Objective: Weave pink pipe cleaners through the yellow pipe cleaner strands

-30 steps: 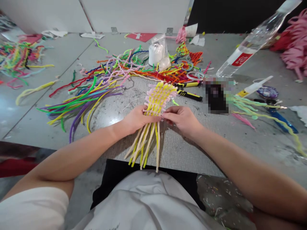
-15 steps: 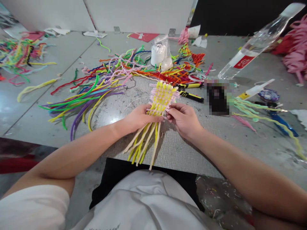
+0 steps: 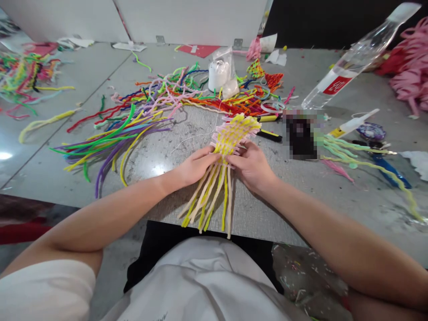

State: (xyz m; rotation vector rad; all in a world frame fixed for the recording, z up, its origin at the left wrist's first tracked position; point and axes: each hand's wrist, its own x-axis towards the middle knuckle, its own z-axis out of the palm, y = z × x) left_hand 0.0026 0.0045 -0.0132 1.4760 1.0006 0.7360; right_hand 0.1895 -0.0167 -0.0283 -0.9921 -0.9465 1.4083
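Note:
A woven piece (image 3: 232,133) of yellow, cream and pink fuzzy strands is held over the grey table, its woven part bent toward the right at the top. Loose yellow and cream ends hang from it toward the table's front edge. My left hand (image 3: 197,166) grips its lower left side, thumb on top. On the right side, my right hand (image 3: 250,165) pinches the weave with thumb and fingers, close to the left thumb. A thin white thread (image 3: 190,141) lies to the left of the weave.
Behind the hands lies a heap of coloured strands (image 3: 160,100) with a white spool (image 3: 217,78). To the right are a yellow-black cutter (image 3: 270,135), a pixelated dark object (image 3: 302,136), a tilted plastic bottle (image 3: 357,58) and a glue tube (image 3: 354,122). Green and purple strands (image 3: 110,142) lie left.
The woven piece has bent to the right at its top, and its loose ends have swung right. My right thumb has moved left onto the weave, nearer my left thumb.

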